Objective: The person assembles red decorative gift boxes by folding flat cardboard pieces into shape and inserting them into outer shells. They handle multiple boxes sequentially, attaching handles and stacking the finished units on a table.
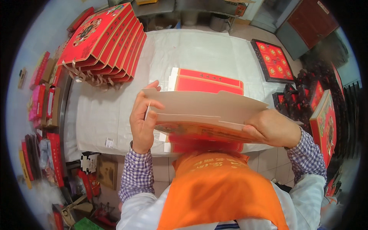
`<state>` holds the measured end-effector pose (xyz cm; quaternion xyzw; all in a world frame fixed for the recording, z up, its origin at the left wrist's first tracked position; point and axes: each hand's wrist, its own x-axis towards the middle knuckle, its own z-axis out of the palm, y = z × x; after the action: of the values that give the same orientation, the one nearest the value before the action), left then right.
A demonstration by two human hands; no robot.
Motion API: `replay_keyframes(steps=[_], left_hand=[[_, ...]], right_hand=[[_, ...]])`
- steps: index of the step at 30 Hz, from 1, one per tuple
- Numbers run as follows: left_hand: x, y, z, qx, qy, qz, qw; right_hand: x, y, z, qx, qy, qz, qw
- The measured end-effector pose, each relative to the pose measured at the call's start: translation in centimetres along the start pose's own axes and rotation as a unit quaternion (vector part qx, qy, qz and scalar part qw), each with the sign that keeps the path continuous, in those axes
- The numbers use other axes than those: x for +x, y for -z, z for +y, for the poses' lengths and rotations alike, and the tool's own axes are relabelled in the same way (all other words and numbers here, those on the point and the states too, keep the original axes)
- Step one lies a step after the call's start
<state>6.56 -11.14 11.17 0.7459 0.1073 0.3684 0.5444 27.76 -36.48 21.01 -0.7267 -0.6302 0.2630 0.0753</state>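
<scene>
Between my hands is a gift bag blank (207, 102) of stiff card, its plain white inner side up and a red printed face below. It is spread partly open, with flaps along its edges. My left hand (142, 119) grips its left end, thumb and fingers round the edge flaps. My right hand (273, 128) is closed on the right end, thumb on the near panel. Under the blank, flat red printed card pieces (209, 81) lie at the table's near edge, partly hidden by it.
Red gift bags (103, 46) with ribbon handles stand in a row at the table's far left. A white cover (188, 50) lies over the table. A black-edged box (273, 61) with red squares sits at the far right. More boxes (314, 96) are piled beside my right arm.
</scene>
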Motion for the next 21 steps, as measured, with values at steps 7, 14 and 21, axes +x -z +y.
replay_keyframes(steps=[7,14,21], left_hand=[[-0.1,0.2,0.7,0.047,-0.027,-0.022,0.998],[-0.7,0.6,0.4,0.044,-0.036,-0.007,0.998],[-0.5,0.5,0.5,0.049,-0.019,-0.009,0.999]], right_hand=[[4.3,-1.0,-3.4,0.079,0.039,0.094,0.992],[5.1,-1.8,-3.7,0.131,0.046,0.048,0.989],[6.6,-2.8,-4.7,0.209,0.124,0.113,0.963]])
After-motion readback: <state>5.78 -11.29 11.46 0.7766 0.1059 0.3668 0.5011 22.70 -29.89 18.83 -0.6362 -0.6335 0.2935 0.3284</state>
